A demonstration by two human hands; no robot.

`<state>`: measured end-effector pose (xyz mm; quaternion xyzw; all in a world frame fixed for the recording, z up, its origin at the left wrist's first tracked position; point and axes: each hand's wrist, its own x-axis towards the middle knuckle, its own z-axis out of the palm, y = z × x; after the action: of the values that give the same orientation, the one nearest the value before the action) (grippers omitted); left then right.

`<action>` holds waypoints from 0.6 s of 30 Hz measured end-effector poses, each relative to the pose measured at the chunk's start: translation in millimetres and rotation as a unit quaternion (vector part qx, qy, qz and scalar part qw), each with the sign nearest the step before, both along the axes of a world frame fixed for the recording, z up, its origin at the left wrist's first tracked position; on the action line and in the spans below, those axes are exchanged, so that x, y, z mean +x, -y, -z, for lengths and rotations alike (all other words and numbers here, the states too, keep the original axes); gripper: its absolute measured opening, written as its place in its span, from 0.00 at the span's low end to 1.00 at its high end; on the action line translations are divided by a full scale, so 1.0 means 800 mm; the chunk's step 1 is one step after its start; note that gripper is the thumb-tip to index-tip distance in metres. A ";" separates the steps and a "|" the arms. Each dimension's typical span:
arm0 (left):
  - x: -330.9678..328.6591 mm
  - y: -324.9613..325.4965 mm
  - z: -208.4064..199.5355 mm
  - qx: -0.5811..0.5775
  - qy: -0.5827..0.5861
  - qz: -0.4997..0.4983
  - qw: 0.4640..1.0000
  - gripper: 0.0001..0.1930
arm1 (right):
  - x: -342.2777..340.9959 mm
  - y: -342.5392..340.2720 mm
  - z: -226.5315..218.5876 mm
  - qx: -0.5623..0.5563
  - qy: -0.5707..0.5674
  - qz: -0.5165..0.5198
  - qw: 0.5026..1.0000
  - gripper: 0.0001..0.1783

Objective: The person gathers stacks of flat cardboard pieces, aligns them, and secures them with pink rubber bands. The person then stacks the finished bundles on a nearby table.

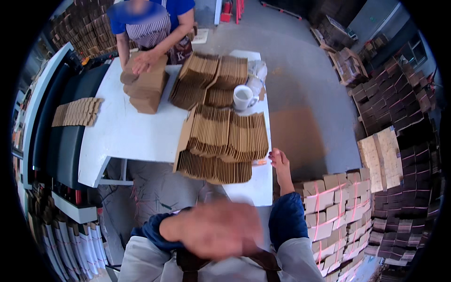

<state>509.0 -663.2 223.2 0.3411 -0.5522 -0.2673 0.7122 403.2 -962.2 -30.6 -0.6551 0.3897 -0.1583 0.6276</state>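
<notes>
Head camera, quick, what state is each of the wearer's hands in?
Left hand: blurred; its grip cannot be told.
Right hand: loosely open at the white table's right edge, nothing visible in it.

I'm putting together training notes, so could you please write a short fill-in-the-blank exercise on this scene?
1. The mug on the table is ____ in colour.
2. The person's left hand looks ____, whereas the right hand shows more sharply.
3. The co-worker's hand rests on a stack of brown ____.
4. The co-worker's apron is patterned with ____.

Missing words: white; blurred; cardboard; stripes.
</notes>
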 end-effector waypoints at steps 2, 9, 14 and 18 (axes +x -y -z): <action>0.037 -0.014 0.083 0.129 0.061 -0.212 0.967 0.27 | 0.032 0.007 0.006 0.009 -0.007 -0.043 0.999 0.26; 0.205 -0.106 0.316 0.431 0.256 -0.330 0.800 0.60 | 0.099 -0.053 -0.006 -0.002 0.021 -0.133 0.991 0.29; 0.276 -0.133 0.370 0.459 0.153 -0.217 0.848 0.64 | 0.145 -0.099 -0.008 -0.013 -0.025 -0.185 0.982 0.30; 0.322 -0.139 0.394 0.376 0.135 -0.170 0.901 0.61 | 0.170 -0.138 0.034 -0.117 0.022 -0.169 0.978 0.31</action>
<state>766.2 -552.4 -92.1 0.7049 -0.4356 -0.2812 0.4841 539.2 -852.0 -57.8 -0.7764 0.2384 -0.1091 0.5731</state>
